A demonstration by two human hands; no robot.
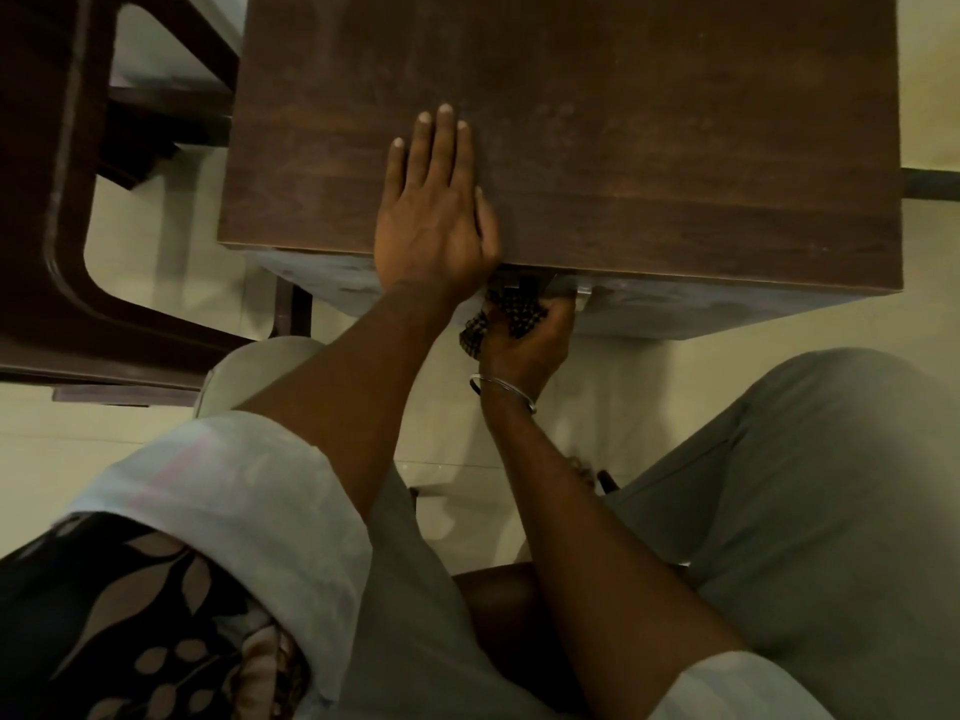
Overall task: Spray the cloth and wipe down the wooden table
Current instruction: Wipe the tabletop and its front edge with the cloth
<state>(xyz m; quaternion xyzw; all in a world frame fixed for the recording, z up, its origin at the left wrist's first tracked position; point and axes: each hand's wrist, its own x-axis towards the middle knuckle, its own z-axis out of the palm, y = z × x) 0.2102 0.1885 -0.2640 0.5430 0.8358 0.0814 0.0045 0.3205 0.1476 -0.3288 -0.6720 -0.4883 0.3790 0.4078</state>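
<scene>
A dark wooden table [649, 148] fills the upper middle of the head view. My left hand [434, 210] lies flat on its top near the front edge, fingers straight and slightly apart. My right hand [530, 337], with a metal bangle on the wrist, is below the front edge, closed on a dark checked cloth [511, 314] pressed against the table's pale front face. Part of the cloth is hidden in the fist and under the edge. No spray bottle is in view.
A dark brown chair [57, 200] stands close on the left of the table. The floor is pale tile [613, 407]. My knees in grey trousers [831, 485] sit on both sides below the table. A patterned cushion [130, 626] is at the lower left.
</scene>
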